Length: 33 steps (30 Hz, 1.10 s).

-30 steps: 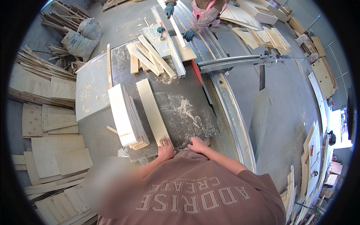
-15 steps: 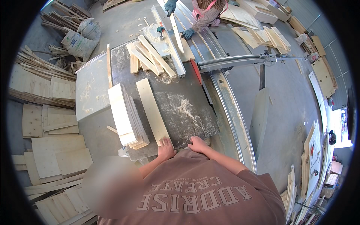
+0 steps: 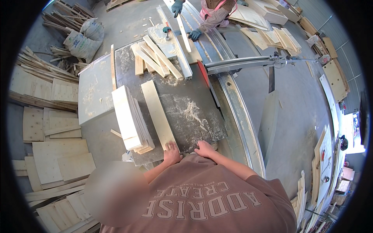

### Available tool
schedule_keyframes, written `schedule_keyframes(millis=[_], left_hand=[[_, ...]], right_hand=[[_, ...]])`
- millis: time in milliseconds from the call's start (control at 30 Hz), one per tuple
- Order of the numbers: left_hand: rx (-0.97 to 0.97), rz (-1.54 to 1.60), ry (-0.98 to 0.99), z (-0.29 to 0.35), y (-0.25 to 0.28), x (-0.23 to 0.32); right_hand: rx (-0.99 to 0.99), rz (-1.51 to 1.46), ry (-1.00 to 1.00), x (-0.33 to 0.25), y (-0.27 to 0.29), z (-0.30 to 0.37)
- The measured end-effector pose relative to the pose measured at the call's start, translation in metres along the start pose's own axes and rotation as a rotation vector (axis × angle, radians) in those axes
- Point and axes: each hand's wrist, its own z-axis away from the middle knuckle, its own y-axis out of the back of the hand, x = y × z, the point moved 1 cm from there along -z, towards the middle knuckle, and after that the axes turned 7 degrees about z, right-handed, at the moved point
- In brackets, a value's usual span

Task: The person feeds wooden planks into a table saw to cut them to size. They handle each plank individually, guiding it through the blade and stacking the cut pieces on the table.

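Observation:
My left hand (image 3: 171,152) lies on the near end of a single pale wooden plank (image 3: 155,112), its fingers stretched over the wood. That plank lies flat on the dark saw table (image 3: 182,103), pointing away from me. At the table's near edge, to the right, my right hand (image 3: 205,149) rests with its fingers curled in; what they hold, if anything, is hidden. Left of the plank stands a neat stack of similar planks (image 3: 127,118), a gap between them.
Beyond a red blade guard (image 3: 203,73), a co-worker's gloved hands (image 3: 194,35) hold a narrow strip (image 3: 183,33) by a metal fence (image 3: 180,54). Loose planks (image 3: 157,58) lie across the table's far part. Sawdust (image 3: 193,114) covers its middle. A rail (image 3: 246,124) runs along the right.

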Motion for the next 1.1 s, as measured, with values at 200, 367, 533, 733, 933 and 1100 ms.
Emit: schedule_keyframes(millis=[200,367,533,733,933,1100], left_hand=[[0.001,0.005,-0.003,-0.001,-0.002,-0.003],[-0.002,0.008,-0.006,-0.001,-0.001,-0.005],[-0.003,0.017,-0.007,0.000,0.001,-0.005],[0.004,0.018,-0.009,0.000,0.000,-0.006],[-0.002,0.014,-0.013,0.001,0.000,-0.008],[-0.003,0.011,-0.011,0.002,0.000,-0.010]], right_hand=[[-0.008,0.009,0.000,-0.004,0.002,0.001],[0.048,-0.008,-0.001,-0.004,-0.003,-0.001],[0.059,-0.016,0.007,-0.004,-0.002,0.000],[0.032,-0.011,-0.018,-0.007,0.000,0.000],[0.033,-0.008,-0.020,-0.009,-0.001,0.001],[0.031,-0.004,-0.029,-0.012,0.000,0.003]])
